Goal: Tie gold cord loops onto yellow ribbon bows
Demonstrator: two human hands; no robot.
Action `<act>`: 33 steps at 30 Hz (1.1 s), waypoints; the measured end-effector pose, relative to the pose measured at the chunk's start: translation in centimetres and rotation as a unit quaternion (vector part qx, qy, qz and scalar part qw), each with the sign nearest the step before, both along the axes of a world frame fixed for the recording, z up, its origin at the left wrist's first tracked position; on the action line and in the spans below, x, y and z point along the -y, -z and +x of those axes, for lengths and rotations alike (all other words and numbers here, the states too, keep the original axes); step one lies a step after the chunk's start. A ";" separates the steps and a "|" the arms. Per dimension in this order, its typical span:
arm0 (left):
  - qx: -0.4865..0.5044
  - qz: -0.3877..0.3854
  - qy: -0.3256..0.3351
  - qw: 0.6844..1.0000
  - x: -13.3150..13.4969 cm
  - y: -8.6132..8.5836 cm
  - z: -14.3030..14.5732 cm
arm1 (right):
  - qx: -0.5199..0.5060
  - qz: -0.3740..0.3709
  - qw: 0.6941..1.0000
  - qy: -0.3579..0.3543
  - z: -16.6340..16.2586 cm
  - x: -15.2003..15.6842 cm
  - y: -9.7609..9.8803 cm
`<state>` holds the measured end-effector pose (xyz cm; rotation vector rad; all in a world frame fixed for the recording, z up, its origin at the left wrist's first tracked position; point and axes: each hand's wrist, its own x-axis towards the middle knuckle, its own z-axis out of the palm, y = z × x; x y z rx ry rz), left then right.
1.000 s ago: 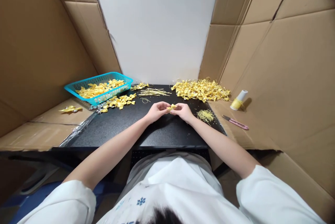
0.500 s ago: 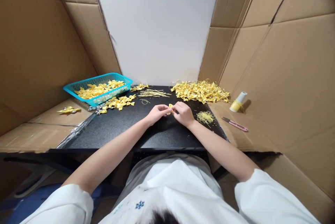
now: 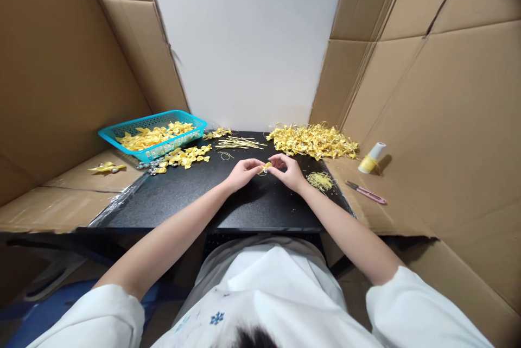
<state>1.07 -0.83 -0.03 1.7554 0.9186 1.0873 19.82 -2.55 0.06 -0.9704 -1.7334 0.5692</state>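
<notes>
Over the middle of the black tabletop, a small yellow ribbon bow [image 3: 266, 166] with a silvery piece at its centre sits between my two hands. My left hand [image 3: 245, 172] pinches the bow's left side between thumb and fingers. From the right, the thumb and fingertips of my right hand [image 3: 288, 171] close on its other side. A thin yellow cord seems to hang below the bow; its ends are too small to follow. To the right of my right hand lies a tangle of yellow cord bits [image 3: 321, 181].
A turquoise basket [image 3: 191, 118] of yellow bows stands at back left, with loose bows [image 3: 187, 157] and silvery bells [image 3: 152, 166] before it. Cut cords [image 3: 240, 143] and a bow pile [image 3: 313, 141] lie behind. Pink thread snips [image 3: 366, 193] and a cone spool [image 3: 371, 158] are right.
Both hands have drawn slightly apart, so more of the bow and its silvery centre shows. My right hand's fingers have loosened and spread a little.
</notes>
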 end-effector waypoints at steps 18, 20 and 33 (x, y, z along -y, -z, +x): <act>0.125 -0.075 -0.023 0.989 0.3 0.5 0.8 | -0.301 -0.233 0.920 -0.094 -1.3 -0.7 0.9; 0.137 -0.067 -0.030 0.988 0.4 0.6 0.9 | -0.329 -0.276 0.899 -0.086 -1.4 -0.7 0.8; 0.117 -0.005 -0.020 0.993 0.5 0.7 0.9 | -0.413 -0.421 0.801 -0.105 -1.5 -0.4 0.3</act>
